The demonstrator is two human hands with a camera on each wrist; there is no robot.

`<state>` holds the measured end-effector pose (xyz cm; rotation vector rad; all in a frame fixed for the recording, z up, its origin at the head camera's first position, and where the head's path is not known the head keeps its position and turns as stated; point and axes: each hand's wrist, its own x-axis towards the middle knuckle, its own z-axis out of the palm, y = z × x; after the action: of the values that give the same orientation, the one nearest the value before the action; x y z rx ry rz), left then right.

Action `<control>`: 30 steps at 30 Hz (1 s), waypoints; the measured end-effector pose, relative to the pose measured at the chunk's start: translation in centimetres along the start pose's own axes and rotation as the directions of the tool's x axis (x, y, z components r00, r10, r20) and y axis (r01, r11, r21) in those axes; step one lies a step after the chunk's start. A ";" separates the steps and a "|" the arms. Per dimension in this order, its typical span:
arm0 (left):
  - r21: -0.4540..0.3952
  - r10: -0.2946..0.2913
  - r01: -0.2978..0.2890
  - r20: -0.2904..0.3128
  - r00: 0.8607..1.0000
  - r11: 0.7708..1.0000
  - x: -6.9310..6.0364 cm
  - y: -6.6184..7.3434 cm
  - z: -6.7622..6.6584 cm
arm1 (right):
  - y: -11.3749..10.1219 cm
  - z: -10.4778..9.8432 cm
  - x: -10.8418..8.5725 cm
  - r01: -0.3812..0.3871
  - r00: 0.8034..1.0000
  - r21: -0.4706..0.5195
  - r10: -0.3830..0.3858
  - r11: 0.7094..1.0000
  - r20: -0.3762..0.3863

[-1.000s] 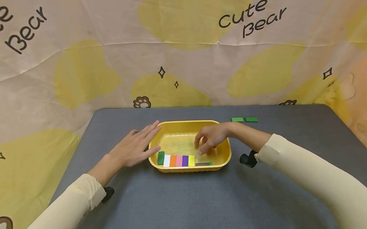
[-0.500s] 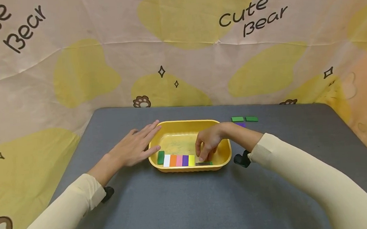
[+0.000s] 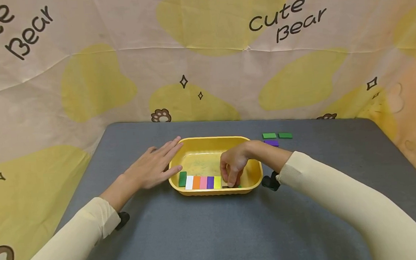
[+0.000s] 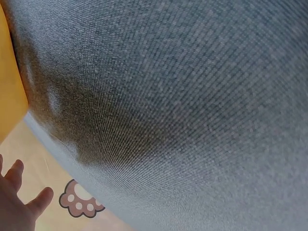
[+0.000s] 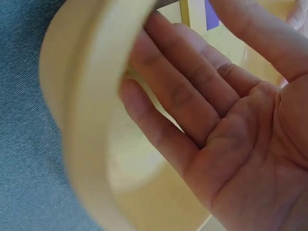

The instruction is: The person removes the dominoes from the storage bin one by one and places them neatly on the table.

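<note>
A yellow plastic tray (image 3: 212,192) sits on the grey table. Along its front wall runs a row of small domino-like blocks: dark green (image 3: 182,179), white (image 3: 189,182), orange (image 3: 196,182), pink (image 3: 203,182), purple (image 3: 210,182) and yellow (image 3: 217,182). My left hand (image 3: 152,168) is at the tray's left rim, fingers straight. Inside the tray, my right hand (image 3: 236,160) reaches down and pinches a dark brown block (image 3: 225,186) right of the yellow one; its fingers hide most of it. In the right wrist view, the rim covers the fingertips of the right hand (image 5: 231,130).
Beyond the tray's right back corner lie a light green block (image 3: 269,135), a darker green block (image 3: 285,135) and a purple block (image 3: 271,143). A patterned cloth (image 3: 202,54) hangs behind the table (image 3: 201,235).
My right hand has moved down and forward to the front wall, onto the dark brown block. As the arm shifted, the purple block behind it came into view. My left hand has stayed still.
</note>
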<state>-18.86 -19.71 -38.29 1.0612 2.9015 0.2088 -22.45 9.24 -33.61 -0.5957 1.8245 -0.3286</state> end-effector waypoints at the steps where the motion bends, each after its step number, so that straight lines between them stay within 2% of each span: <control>1: -0.001 0.000 0.000 -0.001 1.000 1.000 0.0 0.0 0.0 | -0.1 0.0 0.1 -0.003 1.000 -0.003 0.003 1.000 0.008; 7: -0.002 -0.009 0.009 0.008 1.000 1.000 0.0 0.2 -0.2 | -0.5 0.0 0.6 -0.016 0.999 -0.065 0.019 0.998 0.045; 13: -0.003 -0.013 0.013 0.009 1.000 1.000 0.0 0.2 -0.2 | -0.6 0.1 0.9 -0.029 0.999 -0.124 0.035 0.992 0.040; 30: -0.013 -0.022 0.022 0.011 1.000 1.000 -0.1 0.2 -0.1 | -1.2 0.3 1.2 -0.055 0.997 -0.189 0.064 0.980 0.039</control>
<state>-18.65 -19.59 -38.12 1.0243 2.8970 0.2208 -22.18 7.65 -34.09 -0.6718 1.8384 -0.1018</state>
